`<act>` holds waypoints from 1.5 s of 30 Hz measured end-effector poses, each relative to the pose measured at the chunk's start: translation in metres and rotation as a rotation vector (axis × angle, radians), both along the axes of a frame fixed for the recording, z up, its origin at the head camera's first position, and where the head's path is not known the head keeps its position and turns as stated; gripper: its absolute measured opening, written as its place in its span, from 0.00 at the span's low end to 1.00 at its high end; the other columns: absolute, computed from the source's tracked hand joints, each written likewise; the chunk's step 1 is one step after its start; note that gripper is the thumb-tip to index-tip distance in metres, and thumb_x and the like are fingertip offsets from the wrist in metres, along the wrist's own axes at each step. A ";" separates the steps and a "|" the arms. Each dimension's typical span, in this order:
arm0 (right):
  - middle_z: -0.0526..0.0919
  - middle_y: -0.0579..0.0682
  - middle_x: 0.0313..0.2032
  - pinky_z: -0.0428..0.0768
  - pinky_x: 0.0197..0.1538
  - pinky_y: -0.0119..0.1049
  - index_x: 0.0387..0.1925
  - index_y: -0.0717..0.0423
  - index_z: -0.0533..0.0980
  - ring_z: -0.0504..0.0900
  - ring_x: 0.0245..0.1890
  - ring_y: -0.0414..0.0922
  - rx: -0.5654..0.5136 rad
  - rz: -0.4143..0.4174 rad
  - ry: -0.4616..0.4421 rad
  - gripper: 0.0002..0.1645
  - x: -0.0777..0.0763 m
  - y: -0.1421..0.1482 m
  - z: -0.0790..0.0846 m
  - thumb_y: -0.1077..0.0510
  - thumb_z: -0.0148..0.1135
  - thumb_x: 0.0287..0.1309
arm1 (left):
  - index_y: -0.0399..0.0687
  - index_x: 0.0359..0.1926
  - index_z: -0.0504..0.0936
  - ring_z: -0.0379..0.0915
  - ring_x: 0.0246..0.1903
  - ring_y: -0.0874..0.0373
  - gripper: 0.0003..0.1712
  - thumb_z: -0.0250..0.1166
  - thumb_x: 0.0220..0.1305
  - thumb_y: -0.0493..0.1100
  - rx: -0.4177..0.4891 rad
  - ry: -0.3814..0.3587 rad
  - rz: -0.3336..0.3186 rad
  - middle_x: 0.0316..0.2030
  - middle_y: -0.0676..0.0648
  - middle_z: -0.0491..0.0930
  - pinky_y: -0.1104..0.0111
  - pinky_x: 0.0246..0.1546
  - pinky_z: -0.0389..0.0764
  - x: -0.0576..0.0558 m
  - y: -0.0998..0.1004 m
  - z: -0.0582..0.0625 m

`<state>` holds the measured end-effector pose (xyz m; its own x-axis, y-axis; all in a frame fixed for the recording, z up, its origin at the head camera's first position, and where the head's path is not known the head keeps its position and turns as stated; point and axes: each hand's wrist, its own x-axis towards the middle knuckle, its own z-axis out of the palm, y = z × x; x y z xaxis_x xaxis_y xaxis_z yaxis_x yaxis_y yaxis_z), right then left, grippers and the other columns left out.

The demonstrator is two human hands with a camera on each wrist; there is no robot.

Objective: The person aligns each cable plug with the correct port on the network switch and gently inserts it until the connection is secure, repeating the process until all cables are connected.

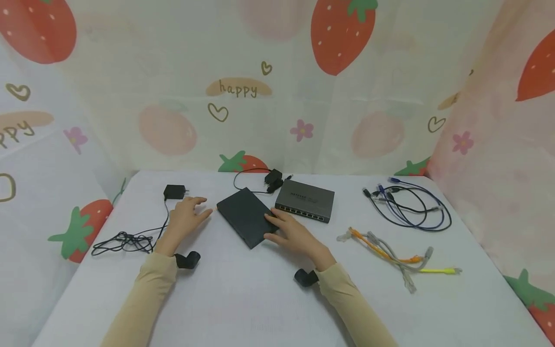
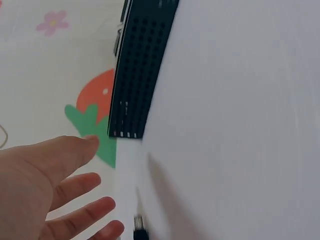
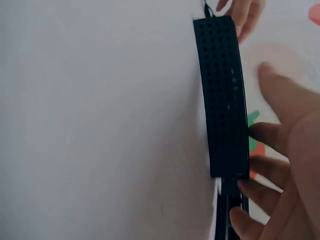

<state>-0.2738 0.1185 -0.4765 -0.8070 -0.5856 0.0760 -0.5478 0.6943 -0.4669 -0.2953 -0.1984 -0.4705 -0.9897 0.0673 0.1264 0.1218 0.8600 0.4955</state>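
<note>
- coiled black cord point(image 1: 125, 242): lies left of the left hand, in loose loops; its lead runs up past the wrist.
- black adapter point(image 1: 175, 192): rests just beyond the left hand, prongs toward the right; no finger is seen gripping it.
- left hand point(image 1: 183, 218): grip wide, thumb and fingers spread, holding nothing; it hovers between the black adapter and the dark flat box.
- dark flat box point(image 1: 244, 217): located between the two hands, set at a slant, near corner toward the person; its right side is at the right fingertips.
- second adapter point(image 1: 272, 177): beyond the box and ahead of the right hand, its thin cord bent in an arc behind the box.
- right hand point(image 1: 297, 233): grip wide, fingers extended at the edge of the box, thumb apart; firm pressure cannot be confirmed. in my judgement, sound handling calls for steadying the box by its edges, with the left fingers brought to the opposite side and both hands level, clear of the loose cord.
- grey switch point(image 1: 305, 200): ahead of the right hand, port row facing the person; care is advised against knocking it.
- orange, grey and yellow patch cables point(image 1: 411, 260): well right of the right hand, crossing one another.
- black and blue cables point(image 1: 427, 230): farther right and beyond, overlapping in loops.
</note>
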 end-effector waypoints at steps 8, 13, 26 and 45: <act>0.53 0.57 0.70 0.59 0.67 0.45 0.67 0.51 0.60 0.55 0.69 0.51 0.062 -0.082 0.015 0.49 0.009 -0.018 0.005 0.28 0.55 0.51 | 0.38 0.54 0.75 0.64 0.50 0.32 0.24 0.59 0.61 0.48 -0.034 -0.050 0.027 0.50 0.31 0.71 0.39 0.44 0.66 0.015 -0.029 0.000; 0.56 0.62 0.68 0.62 0.66 0.45 0.66 0.58 0.61 0.56 0.68 0.53 0.186 -0.133 0.075 0.56 0.016 -0.031 0.009 0.26 0.58 0.45 | 0.37 0.51 0.76 0.67 0.46 0.38 0.21 0.61 0.61 0.46 0.021 -0.074 -0.001 0.44 0.34 0.73 0.47 0.45 0.69 0.019 -0.039 -0.003; 0.55 0.67 0.67 0.73 0.57 0.47 0.65 0.63 0.60 0.55 0.68 0.57 0.330 -0.179 0.122 0.58 0.018 -0.047 0.011 0.23 0.52 0.47 | 0.37 0.43 0.77 0.69 0.38 0.45 0.15 0.62 0.60 0.44 0.053 -0.079 0.000 0.39 0.37 0.72 0.54 0.40 0.71 0.020 -0.043 -0.010; 0.53 0.65 0.68 0.71 0.59 0.47 0.66 0.61 0.58 0.53 0.69 0.56 0.314 -0.187 0.083 0.57 0.019 -0.046 0.011 0.24 0.52 0.48 | 0.44 0.39 0.77 0.66 0.24 0.56 0.13 0.60 0.63 0.50 0.016 -0.113 -0.031 0.24 0.49 0.74 0.67 0.25 0.64 0.025 -0.028 -0.002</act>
<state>-0.2543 0.0723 -0.4654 -0.9007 -0.4341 -0.0149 -0.4252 0.8881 -0.1746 -0.2707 -0.2261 -0.4724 -0.9951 0.0975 0.0159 0.0915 0.8487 0.5208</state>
